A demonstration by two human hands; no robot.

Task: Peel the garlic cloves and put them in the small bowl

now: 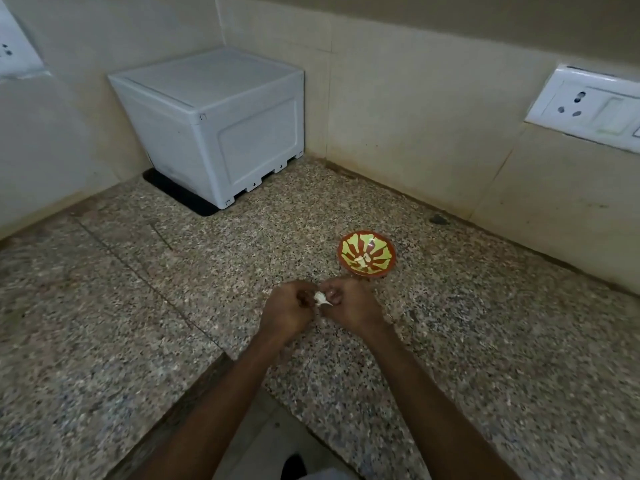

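Two hands are meeting over the speckled stone bench [138, 306], just on the person's side of the small bowl [343, 252]. The left hand [287, 313] and the right hand [353, 308] are both curling their fingers in and pinching a single white garlic clove [320, 299] between them. The clove is showing only as a small pale wedge in the gap between the two hands, and a bit of loose skin seems to be sticking out of it. The fingers are hiding the rest. The hands are sitting close to the bowl but apart from it, with a narrow strip of bench between them.

The bowl, red-brown with yellow streaks, is standing upright on the bench. A few pale pieces [362, 261] are lying in its bottom, too small to name for sure.

Well beyond the bowl and to its left, a white plastic box [211, 123] is standing in the wall corner on a black mat [180, 192]. On the tiled wall up and to the right of the bowl, a white socket plate [585, 109] is showing. A second plate [14, 46] is sitting far to the bowl's left, cut off by the edge of the view. A dark spot [439, 220] is marking the bench just behind the bowl, near the wall.
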